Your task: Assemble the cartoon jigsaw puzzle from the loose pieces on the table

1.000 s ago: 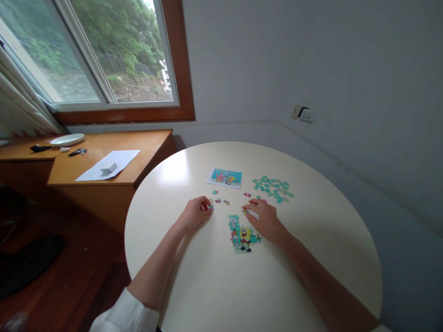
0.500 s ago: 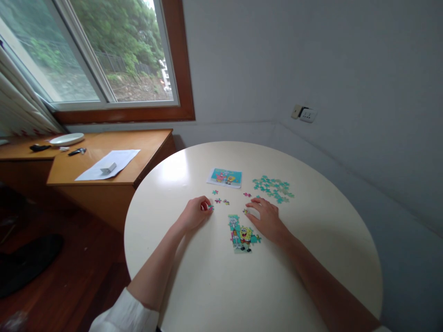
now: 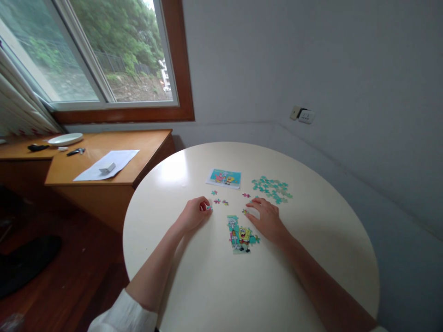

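My left hand (image 3: 196,213) is closed in a pinch on a small jigsaw piece (image 3: 209,208), just above or on the tabletop. My right hand (image 3: 266,217) rests on the table with thumb and fingers apart; its thumb tip is at a yellowish jigsaw piece (image 3: 244,211). Between the hands and nearer to me lies a partly joined puzzle (image 3: 238,235) with a yellow sponge figure and a tall pale figure. Several loose pieces (image 3: 217,201) lie beyond my left hand, and a pink piece (image 3: 246,195) lies beyond my right fingertips.
A picture card (image 3: 224,178) lies toward the far side of the round white table (image 3: 194,286). Right of it spreads a heap of teal pieces (image 3: 272,188). A wooden desk (image 3: 152,147) under the window holds a paper sheet (image 3: 121,159), a small box (image 3: 107,168) and a white dish (image 3: 65,139).
The piece in my left fingers looks turned or tilted, showing less pink. My right hand stays in place by its piece. The whole view has shifted very slightly.
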A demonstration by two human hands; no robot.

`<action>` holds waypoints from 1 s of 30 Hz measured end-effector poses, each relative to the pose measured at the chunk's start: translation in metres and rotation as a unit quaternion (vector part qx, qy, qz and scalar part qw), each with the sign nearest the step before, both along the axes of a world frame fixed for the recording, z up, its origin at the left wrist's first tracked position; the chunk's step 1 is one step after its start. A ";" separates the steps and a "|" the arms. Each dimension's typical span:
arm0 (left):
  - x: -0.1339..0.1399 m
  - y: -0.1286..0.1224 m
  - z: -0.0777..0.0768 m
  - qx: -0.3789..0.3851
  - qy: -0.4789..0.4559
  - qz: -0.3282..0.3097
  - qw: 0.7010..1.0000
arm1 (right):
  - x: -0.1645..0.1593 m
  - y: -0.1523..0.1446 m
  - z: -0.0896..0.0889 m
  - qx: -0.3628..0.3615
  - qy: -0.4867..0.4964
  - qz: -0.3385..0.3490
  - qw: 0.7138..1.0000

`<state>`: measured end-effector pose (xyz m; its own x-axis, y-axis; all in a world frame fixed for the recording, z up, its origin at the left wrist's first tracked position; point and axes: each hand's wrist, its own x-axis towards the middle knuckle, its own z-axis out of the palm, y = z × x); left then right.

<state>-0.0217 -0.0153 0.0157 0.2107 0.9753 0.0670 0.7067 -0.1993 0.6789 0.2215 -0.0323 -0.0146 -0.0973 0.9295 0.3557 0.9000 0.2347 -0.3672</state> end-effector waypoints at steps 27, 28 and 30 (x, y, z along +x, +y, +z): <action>0.000 -0.001 -0.001 -0.007 -0.011 0.007 1.000 | -0.002 -0.002 0.009 0.000 0.031 0.051 0.998; 0.000 -0.001 -0.001 -0.008 -0.011 0.007 1.000 | -0.003 -0.002 0.008 0.001 0.029 0.050 0.998; 0.000 -0.001 0.000 -0.006 -0.010 0.007 1.000 | -0.003 -0.002 0.007 0.004 0.027 0.049 0.998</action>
